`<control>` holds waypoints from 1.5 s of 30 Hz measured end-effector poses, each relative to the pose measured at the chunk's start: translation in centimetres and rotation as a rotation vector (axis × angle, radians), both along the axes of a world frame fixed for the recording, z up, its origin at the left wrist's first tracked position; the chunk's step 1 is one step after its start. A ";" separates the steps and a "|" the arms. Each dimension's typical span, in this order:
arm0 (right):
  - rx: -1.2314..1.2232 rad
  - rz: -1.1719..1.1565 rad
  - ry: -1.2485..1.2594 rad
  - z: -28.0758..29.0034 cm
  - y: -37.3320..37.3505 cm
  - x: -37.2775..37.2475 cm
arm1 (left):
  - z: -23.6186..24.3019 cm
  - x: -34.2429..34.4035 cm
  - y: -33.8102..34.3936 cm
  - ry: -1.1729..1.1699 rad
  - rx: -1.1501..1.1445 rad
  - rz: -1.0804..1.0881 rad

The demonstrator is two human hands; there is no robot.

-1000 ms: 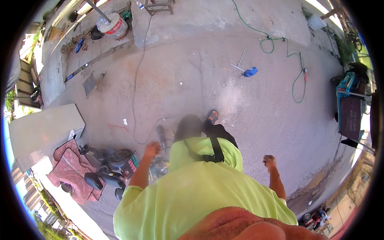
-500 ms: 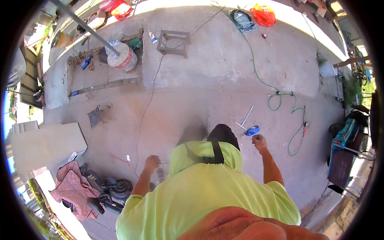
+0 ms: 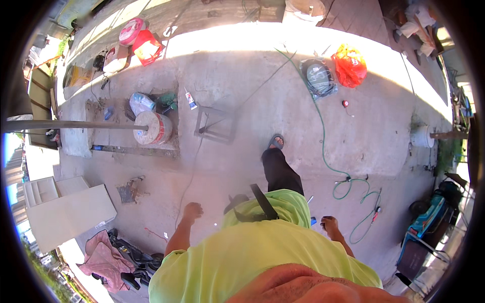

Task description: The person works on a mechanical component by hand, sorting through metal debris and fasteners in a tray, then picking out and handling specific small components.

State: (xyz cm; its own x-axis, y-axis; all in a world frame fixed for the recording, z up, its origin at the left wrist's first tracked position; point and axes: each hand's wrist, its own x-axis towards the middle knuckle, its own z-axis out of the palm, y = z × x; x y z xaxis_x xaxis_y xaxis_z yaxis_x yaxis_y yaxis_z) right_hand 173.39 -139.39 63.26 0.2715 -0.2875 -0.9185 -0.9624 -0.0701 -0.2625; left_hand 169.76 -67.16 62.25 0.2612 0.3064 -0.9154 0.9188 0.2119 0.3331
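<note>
My left hand [image 3: 193, 210] hangs out to the left of my body, fingers curled in, with nothing visible in it. On the other side, my right hand [image 3: 330, 223] is loosely closed, and no held thing shows there. A small blue object [image 3: 313, 221] lies on the ground just left of the right hand, mostly covered by my shirt. The end of a thin metal rod [image 3: 310, 199] shows close to it. One sandalled foot [image 3: 276, 142] is stretched forward on the concrete; the other leg is blurred.
Ahead stand a grey stool frame [image 3: 214, 126], a tube [image 3: 190, 100] and a concrete-filled bucket [image 3: 160, 127] with a long pole [image 3: 76, 124]. A green hose [image 3: 323, 132] runs along the right, near a red bag [image 3: 349, 65]. A pale cabinet [image 3: 70, 212] and turquoise machine [image 3: 429, 202] flank me.
I have moved forward with one foot striding out. The stool, hose and bucket appear nearer. The blue object has slid back beside my body, and the pole now points left.
</note>
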 end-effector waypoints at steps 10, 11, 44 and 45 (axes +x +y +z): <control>0.067 0.119 -0.438 8.8 4.7 55.2 | 8.0 20.4 -7.5 -0.020 -0.105 0.058; 0.116 0.109 -0.447 8.6 6.8 58.7 | 7.7 21.7 -6.9 -0.016 -0.100 0.092; 0.653 0.180 -0.216 -3.2 43.6 126.4 | 15.3 114.0 10.3 -0.603 0.464 -1.456; 0.668 0.187 -0.177 -5.1 44.5 127.8 | 16.1 117.4 9.4 -0.584 0.443 -1.434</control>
